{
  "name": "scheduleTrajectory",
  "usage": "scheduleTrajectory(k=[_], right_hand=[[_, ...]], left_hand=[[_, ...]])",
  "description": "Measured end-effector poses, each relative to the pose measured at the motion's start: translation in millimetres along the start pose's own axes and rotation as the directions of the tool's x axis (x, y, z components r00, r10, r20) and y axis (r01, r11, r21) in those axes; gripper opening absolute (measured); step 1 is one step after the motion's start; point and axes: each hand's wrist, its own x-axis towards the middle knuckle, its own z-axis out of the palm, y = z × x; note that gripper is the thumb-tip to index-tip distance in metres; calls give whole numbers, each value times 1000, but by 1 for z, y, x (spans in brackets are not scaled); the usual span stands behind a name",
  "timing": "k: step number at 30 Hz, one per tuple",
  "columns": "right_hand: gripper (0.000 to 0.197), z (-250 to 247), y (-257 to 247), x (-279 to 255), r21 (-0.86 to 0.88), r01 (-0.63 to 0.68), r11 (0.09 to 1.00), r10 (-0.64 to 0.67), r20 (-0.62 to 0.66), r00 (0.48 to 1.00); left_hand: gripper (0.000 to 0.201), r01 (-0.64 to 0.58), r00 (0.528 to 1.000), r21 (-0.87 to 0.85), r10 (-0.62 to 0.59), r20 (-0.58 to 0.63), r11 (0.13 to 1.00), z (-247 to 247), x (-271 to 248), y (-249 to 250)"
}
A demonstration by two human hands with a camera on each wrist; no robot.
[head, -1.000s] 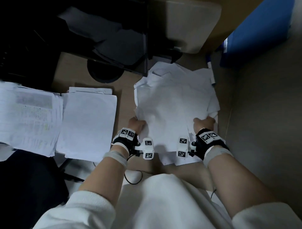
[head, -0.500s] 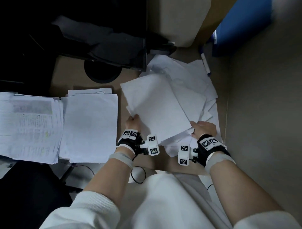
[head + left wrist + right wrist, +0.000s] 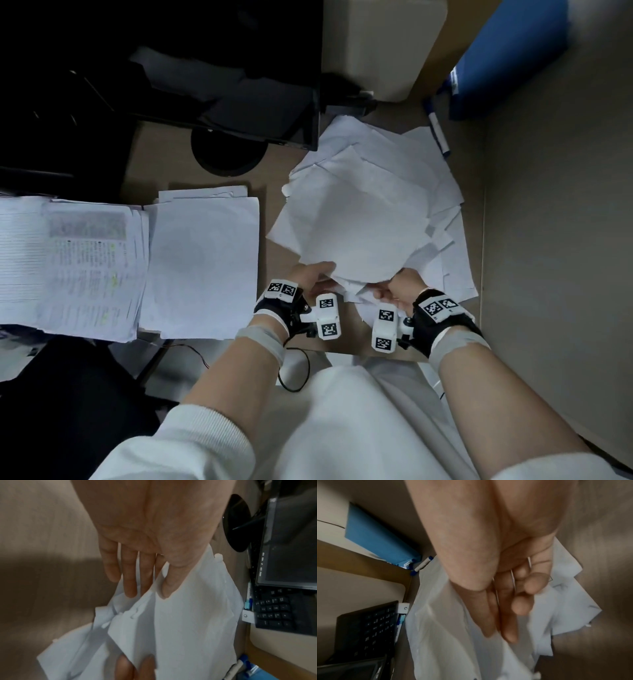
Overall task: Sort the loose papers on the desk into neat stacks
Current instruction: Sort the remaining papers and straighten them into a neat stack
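A heap of loose white papers (image 3: pixel 370 212) lies askew on the right half of the desk (image 3: pixel 274 192). My left hand (image 3: pixel 318 274) pinches the near corner of the top sheets (image 3: pixel 188 622), thumb on top and fingers (image 3: pixel 130 585) beneath. Close beside it, my right hand (image 3: pixel 394 287) grips the same near edge; the right wrist view shows its fingers (image 3: pixel 505 626) curled against the sheets (image 3: pixel 447 628). The lifted bundle hides most of both hands' fingers in the head view. Two squared stacks lie at the left: blank sheets (image 3: pixel 202 260) and printed pages (image 3: pixel 68 267).
A dark monitor (image 3: pixel 239 102) on a round base (image 3: pixel 226 157) stands behind the stacks, with a keyboard (image 3: pixel 274 609) under it. A marker pen (image 3: pixel 436 130) and a blue folder (image 3: pixel 507 58) sit at the back right. A partition wall (image 3: pixel 555 240) borders the pile's right side.
The sheet my left hand had swung out to the left is back over the heap. Both hands have come close together at the bundle's near corner.
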Motion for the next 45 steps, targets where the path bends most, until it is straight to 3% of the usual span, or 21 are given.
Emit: scheduleTrajectory(k=[2, 5, 7, 8, 11, 13, 15, 17, 21, 23, 25, 27, 30, 35, 38, 41, 45], right_hand=[[22, -3, 4, 0, -110, -31, 993, 40, 81, 996], [25, -15, 6, 9, -137, -105, 985, 94, -85, 992], [62, -23, 10, 17, -105, -62, 993, 33, -256, 966], [81, -26, 10, 18, -95, -28, 995, -3, -312, 950], [99, -29, 3, 16, -92, 170, 981, -192, -384, 903], [89, -28, 0, 18, -166, 284, 944, -325, -340, 882], [64, -27, -1, 22, -234, 305, 923, -359, -243, 901], [42, -26, -6, 25, -270, 242, 932, -296, -182, 938], [26, -28, -29, 27, -427, 91, 900, -205, -229, 952], [29, -32, -37, 28, -523, 47, 851, -233, -295, 927], [43, -36, -48, 28, -472, 120, 873, -299, -325, 897], [50, -35, -61, 33, -418, 234, 878, -375, -297, 878], [61, -25, -93, 45, -426, 302, 853, -407, -179, 896], [81, -12, -131, 73, -570, 288, 769, -435, -137, 890], [91, -13, -132, 85, -688, 210, 694, -421, -151, 895], [80, -17, -127, 82, -759, 148, 634, -423, -180, 888], [62, -17, -119, 72, -809, 49, 585, -320, -174, 931]], left_hand=[[23, 7, 1000, 55, -8, 11, 998, -6, 1, -2], [32, -137, 974, 140, 160, -163, 981, -16, 12, 0], [49, -204, 927, 211, 258, -273, 956, -22, 15, 6], [48, -225, 912, 250, 294, -287, 942, -23, 12, 10], [41, -242, 888, 388, 364, -281, 889, -25, 12, 15], [42, -268, 877, 352, 379, -297, 897, -22, 11, 19], [44, -268, 882, 331, 369, -292, 905, -18, 12, 23], [46, -264, 886, 318, 359, -292, 911, -15, 17, 28], [51, -237, 884, 260, 319, -342, 936, -7, 25, 34], [44, -215, 888, 268, 302, -348, 939, -6, 31, 37], [38, -183, 904, 314, 285, -320, 932, -4, 32, 42], [40, -137, 927, 336, 241, -289, 932, -3, 33, 47], [46, -101, 935, 296, 192, -297, 950, -4, 35, 56], [46, -87, 927, 259, 173, -332, 962, 3, 39, 69], [40, -118, 917, 247, 201, -345, 962, 4, 40, 73], [47, -194, 895, 221, 265, -358, 956, 14, 31, 74], [62, -246, 881, 249, 323, -346, 937, 26, 25, 80]])
